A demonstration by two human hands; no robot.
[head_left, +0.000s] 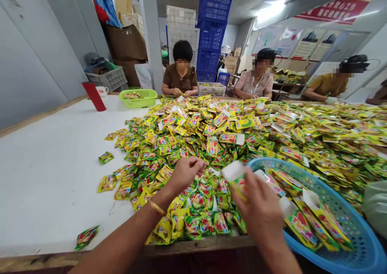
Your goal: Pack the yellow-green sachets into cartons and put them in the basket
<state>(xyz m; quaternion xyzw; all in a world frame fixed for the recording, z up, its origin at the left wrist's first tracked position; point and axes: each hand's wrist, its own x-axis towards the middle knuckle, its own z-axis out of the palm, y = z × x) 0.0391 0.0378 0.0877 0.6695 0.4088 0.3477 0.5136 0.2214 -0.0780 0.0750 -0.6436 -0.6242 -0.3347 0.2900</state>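
Note:
My right hand (261, 203), slightly blurred, grips a small yellow-green carton (238, 181) whose white flap stands up at its top end. It hovers beside the left rim of a blue plastic basket (367, 241), in which several cartons (302, 225) lie with white flaps raised. My left hand (187, 173) is closed over the heap, thumb and fingers pinched together; whatever they hold, if anything, is hidden. Below and around it are many small green and yellow candy packets (198, 201), some showing a red watermelon picture.
Cartons (223, 118) are heaped among the packets toward the far side. At the left stand a light-green basket (139, 98), a red case (94, 97) and a white cup (102, 90). Across the table sit several people (181, 74). Loose packets (86, 237) lie on the white tabletop (54, 177).

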